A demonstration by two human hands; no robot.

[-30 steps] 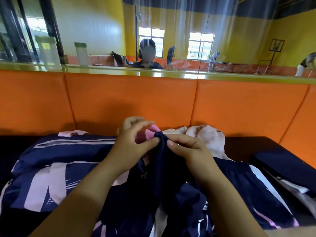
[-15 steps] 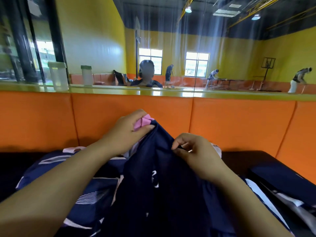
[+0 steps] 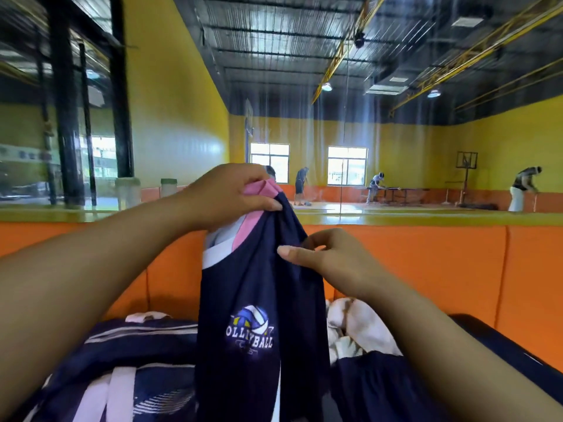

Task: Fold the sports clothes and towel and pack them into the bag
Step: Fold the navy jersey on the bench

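A navy volleyball jersey [image 3: 259, 300] with pink and white trim and a ball logo hangs in front of me. My left hand [image 3: 227, 197] grips its top at the pink edge, held high. My right hand [image 3: 323, 257] pinches the navy fabric a little lower, to the right. Below lie more navy sports clothes with white stripes [image 3: 122, 360] at the left, and a crumpled white towel [image 3: 356, 327] at the right. A dark bag [image 3: 518, 354] shows at the right edge, partly hidden by my right arm.
An orange padded wall [image 3: 426, 269] stands right behind the clothes, topped by a yellow-green ledge [image 3: 396, 216]. Beyond it is a sports hall where several people work. Two pale bins [image 3: 128, 190] stand at the left on the ledge.
Both hands have lifted the jersey up off the pile, so it now hangs and its logo shows. My view has tilted upward toward the hall ceiling.
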